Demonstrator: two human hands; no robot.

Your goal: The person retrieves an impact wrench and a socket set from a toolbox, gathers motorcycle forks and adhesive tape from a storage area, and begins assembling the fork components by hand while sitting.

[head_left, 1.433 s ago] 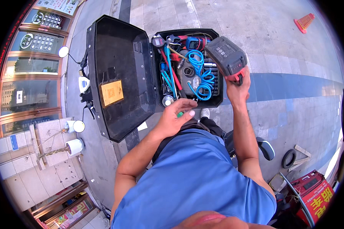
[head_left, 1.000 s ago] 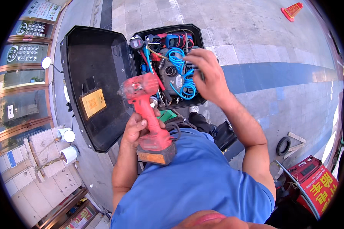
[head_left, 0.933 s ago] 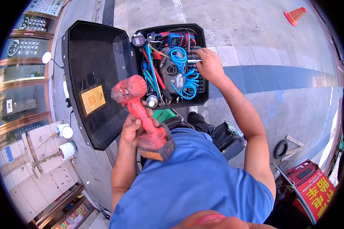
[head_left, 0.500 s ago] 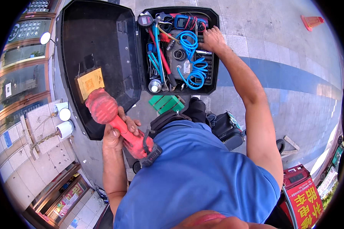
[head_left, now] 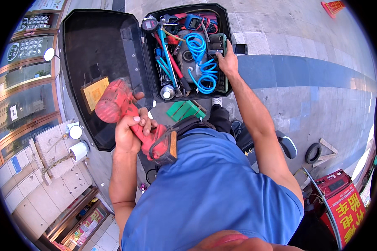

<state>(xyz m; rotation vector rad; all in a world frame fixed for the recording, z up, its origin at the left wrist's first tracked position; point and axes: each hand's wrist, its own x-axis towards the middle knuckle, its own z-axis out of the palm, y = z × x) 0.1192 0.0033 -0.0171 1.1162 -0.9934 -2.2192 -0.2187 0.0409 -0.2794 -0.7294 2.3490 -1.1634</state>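
Black tool case [head_left: 100,54] lies open on the pavement, lid flat to our left, tray crammed with tools. Red cordless drill [head_left: 132,121] hangs over the lid, just in front of our chest, nose toward the lid. We judge it heavy and rigid, hard plastic shell, weight low at the battery block; the grip between body and battery is the place to take it. Left hand [head_left: 130,134] has it there, fingers [head_left: 143,121] clamped round the grip. Right hand [head_left: 227,60] reaches into the tray beside the blue coiled hose [head_left: 201,62], springy and light; fingers buried among the tools, closed or not we cannot tell.
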